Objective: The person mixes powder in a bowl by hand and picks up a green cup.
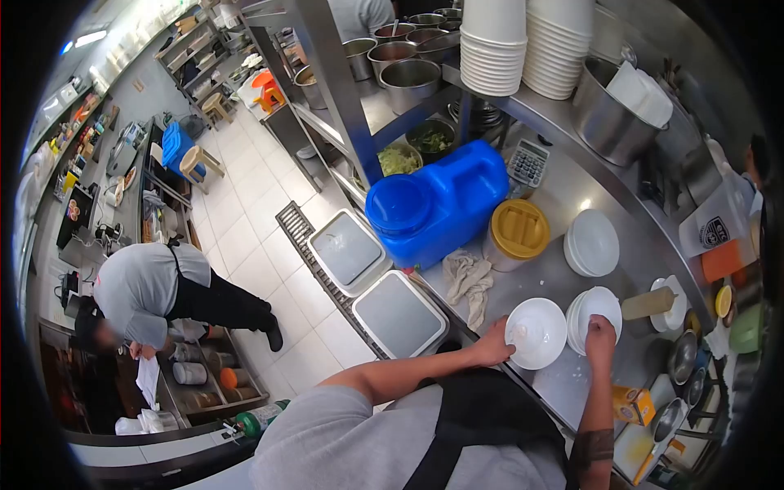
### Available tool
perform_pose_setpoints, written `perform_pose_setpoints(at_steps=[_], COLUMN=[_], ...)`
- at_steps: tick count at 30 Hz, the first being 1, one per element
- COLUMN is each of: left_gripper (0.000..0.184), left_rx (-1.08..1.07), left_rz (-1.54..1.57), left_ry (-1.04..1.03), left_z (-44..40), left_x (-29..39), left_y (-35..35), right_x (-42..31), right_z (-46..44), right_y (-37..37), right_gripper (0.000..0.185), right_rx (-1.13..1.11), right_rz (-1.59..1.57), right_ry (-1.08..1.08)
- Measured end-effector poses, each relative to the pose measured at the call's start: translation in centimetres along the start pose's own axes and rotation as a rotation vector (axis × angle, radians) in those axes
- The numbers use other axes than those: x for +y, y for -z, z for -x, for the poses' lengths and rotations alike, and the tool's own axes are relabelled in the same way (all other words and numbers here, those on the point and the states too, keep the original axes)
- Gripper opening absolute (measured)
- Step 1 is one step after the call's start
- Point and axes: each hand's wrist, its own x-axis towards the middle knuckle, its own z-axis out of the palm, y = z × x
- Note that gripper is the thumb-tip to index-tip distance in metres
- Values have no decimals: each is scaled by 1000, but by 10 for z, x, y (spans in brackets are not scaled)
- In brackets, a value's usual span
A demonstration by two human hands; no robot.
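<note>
My left hand grips the rim of a white bowl that has some pale bits inside. Beside it, my right hand has its fingers closed at the inner edge of a small stack of white bowls; the fingertips are partly hidden. Another stack of white bowls sits farther back on the steel counter. Near my left hand lies a crumpled cloth. A tub with a yellow lid stands behind the bowls.
A blue jug lies on the counter near a calculator. To the right are a squeeze bottle and a yellow box. Two lidded bins stand left of the counter. A person bends over shelves across the aisle.
</note>
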Motion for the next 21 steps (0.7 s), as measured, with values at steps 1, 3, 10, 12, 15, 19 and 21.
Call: perform_pose_setpoints(at_steps=[1,3,10,12,15,19,21], left_gripper=[89,88,87,86,85,83,82], left_rx=[-8,4,-9,-11,11,19,18], left_rz=[22,-13,43,74,37,47,44], left_ry=[-7,0,-48,-57,-11,-30,-37], left_z=[3,5,-13,-11,0,-4,-7], left_x=[4,4,-15,-11,6,1,-1], left_y=[-1,19,-1,-1,1,0,0], right_x=[3,-4,-38,-52,-24,21,37], right_z=[-1,-25,-14,30,48,10,-32], right_y=[1,-35,-50,-25,7,7,-20], right_gripper=[64,65,67,66,65,63,67], right_rx=[66,121,372,229,26,259,416], right_rz=[-56,-170,-257,4,212,128,104], right_ry=[-8,5,251,291,200,312,337])
